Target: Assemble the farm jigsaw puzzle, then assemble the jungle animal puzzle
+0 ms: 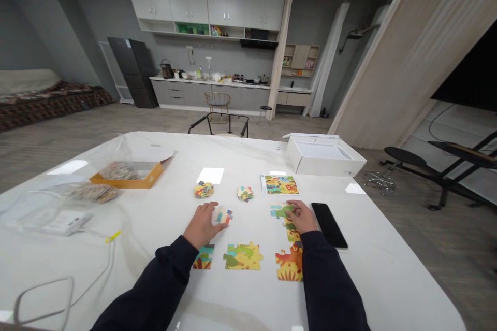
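My left hand [202, 225] pinches a pale jigsaw piece [223, 215] with red and blue edges above the white table [240, 157]. My right hand [301, 217] grips a green and blue jigsaw piece [280, 210] at its fingertips. Below my hands lie joined cartoon-jungle pieces: a green group [243, 256], a small red-and-teal group [204, 257], and an orange-and-yellow group [289, 263]. Two small heaps of loose pieces [204, 190] [245, 193] lie farther out. A picture card [279, 184] of the jungle scene lies beyond my right hand.
A black phone [329, 225] lies right of my right hand. A white box [322, 157] stands at the far table edge. At left are an orange box [128, 175], clear plastic bags [91, 192] and a white cable [93, 274].
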Demonstrator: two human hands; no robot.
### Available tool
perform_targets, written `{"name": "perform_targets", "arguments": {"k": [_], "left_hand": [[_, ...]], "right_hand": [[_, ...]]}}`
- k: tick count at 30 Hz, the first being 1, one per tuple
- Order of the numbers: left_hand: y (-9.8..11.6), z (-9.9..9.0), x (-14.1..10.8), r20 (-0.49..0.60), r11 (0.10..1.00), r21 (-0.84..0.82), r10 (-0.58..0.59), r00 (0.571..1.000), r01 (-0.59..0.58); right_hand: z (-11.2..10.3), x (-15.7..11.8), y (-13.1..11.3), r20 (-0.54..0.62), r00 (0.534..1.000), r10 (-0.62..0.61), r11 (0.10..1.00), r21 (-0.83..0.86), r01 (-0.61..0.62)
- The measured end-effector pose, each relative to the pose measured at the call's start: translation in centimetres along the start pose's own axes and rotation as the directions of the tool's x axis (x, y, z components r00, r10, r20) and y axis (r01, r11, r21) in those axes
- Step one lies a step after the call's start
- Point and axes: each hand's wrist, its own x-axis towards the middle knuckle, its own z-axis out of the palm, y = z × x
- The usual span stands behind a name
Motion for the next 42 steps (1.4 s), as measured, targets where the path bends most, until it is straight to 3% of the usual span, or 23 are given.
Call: {"name": "perform_targets", "arguments": {"k": [2, 6, 8, 12, 18, 24, 36, 42], "left_hand": [[0.7, 0.4, -0.1, 0.013, 1.000, 0.015, 0.024, 1.000, -0.024], [1.1, 1.0, 0.4, 0.124, 0.984, -0.144, 0.120, 0.985, -0.102], [0.8, 1.3, 0.6, 0.125, 0.978, -0.181, 0.131, 0.983, -0.107], [0.6, 1.6, 1.0, 0.084, 0.985, -0.165, 0.070, 0.994, -0.055], [0.4, 1.8, 3.3, 0.161, 0.963, -0.239, 0.166, 0.973, -0.125], [-0.3, 2.2, 5.4, 0.213, 0.966, -0.207, 0.202, 0.956, -0.158], [2.2, 5.8, 11.7, 0.170, 0.977, -0.135, 0.189, 0.967, -0.167], [2.5, 4.9, 11.8, 0.117, 0.975, -0.129, 0.197, 0.973, -0.182]], "right_hand": [[0.0, 0.0, 0.1, 0.005, 1.000, -0.003, 1.000, -0.004, 0.003], [0.0, 0.0, 0.3, 0.007, 1.000, -0.007, 1.000, -0.012, 0.007], [0.0, 0.0, 0.3, 0.006, 1.000, -0.008, 1.000, -0.014, 0.008], [0.0, 0.1, 0.4, 0.009, 1.000, -0.006, 1.000, -0.016, 0.007], [-0.2, 0.2, 0.6, 0.024, 1.000, 0.009, 1.000, -0.020, -0.009], [-0.1, 0.2, 0.7, 0.017, 1.000, 0.003, 1.000, -0.022, -0.003], [0.0, 0.1, 0.8, 0.006, 1.000, -0.002, 1.000, 0.013, 0.002], [0.2, 0.2, 0.8, 0.003, 1.000, 0.006, 1.000, 0.024, -0.006]]}}
